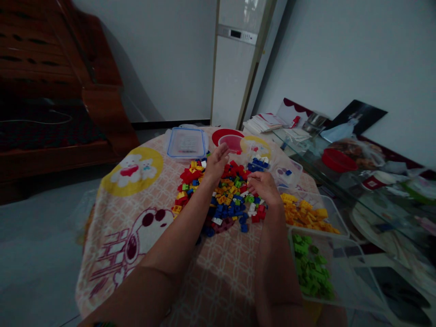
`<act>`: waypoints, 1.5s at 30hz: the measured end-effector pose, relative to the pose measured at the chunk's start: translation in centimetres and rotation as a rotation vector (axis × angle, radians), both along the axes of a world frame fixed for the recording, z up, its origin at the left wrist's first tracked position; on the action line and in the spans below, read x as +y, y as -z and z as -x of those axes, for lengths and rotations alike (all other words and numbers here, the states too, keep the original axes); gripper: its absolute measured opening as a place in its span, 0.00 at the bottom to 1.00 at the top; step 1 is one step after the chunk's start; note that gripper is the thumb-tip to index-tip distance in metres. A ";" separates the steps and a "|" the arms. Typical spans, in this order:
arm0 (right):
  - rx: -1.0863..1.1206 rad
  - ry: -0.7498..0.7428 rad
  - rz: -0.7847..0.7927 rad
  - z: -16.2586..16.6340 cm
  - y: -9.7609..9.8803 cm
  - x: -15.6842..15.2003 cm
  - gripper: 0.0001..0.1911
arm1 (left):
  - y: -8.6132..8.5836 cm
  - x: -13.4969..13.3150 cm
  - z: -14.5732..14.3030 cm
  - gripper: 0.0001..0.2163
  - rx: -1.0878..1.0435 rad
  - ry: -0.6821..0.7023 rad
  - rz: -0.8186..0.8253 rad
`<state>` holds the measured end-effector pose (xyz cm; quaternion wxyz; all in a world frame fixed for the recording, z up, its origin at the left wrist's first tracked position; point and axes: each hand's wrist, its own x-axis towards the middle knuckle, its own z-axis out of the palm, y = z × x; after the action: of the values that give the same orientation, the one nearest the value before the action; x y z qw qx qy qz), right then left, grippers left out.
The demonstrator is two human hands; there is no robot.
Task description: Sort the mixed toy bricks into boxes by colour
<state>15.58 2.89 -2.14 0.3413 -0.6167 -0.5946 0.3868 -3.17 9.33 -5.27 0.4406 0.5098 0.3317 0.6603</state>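
Lying at the centre of the frame, one pile of mixed toy bricks (pixel 231 211) extends beneath and between the two hands. Its bricks point in all directions, are too many to count, and give the pile no single long axis.

Right hand (pixel 266 187): nearer, at the pile's right edge; bricks lie to the left of and below the fingertips. The fingers are bent; dim light prevents telling whether they grip a brick.

Left hand (pixel 216 165): over the pile's upper middle; fingers extended, open, no brick visible in them.

Containers, outward: one yellow-brick box (pixel 335 209), right of centre; one green-brick box (pixel 347 263), lower right; one blue-rimmed box (pixel 187 143), upper centre.

Support: one cloth-covered surface (pixel 218 277).
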 end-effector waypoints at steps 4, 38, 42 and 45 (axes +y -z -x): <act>0.002 -0.010 -0.012 -0.1 0.1 0.1 0.07 | -0.9 -0.6 2.5 0.19 0.460 -0.196 0.033; -0.006 -0.006 0.009 0.0 0.0 0.0 0.08 | -0.3 -0.5 1.1 0.31 0.089 -0.016 0.132; -0.017 -0.003 -0.001 0.0 0.1 -0.1 0.08 | -2.1 -1.4 4.1 0.21 0.343 -0.123 0.096; -0.017 -0.001 -0.005 0.1 0.0 -0.1 0.08 | -3.6 -2.3 7.5 0.15 0.682 -0.262 0.133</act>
<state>15.51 2.80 -2.13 0.3375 -0.6188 -0.5987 0.3805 -10.66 7.04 -1.69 0.2485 0.6241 0.5640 0.4803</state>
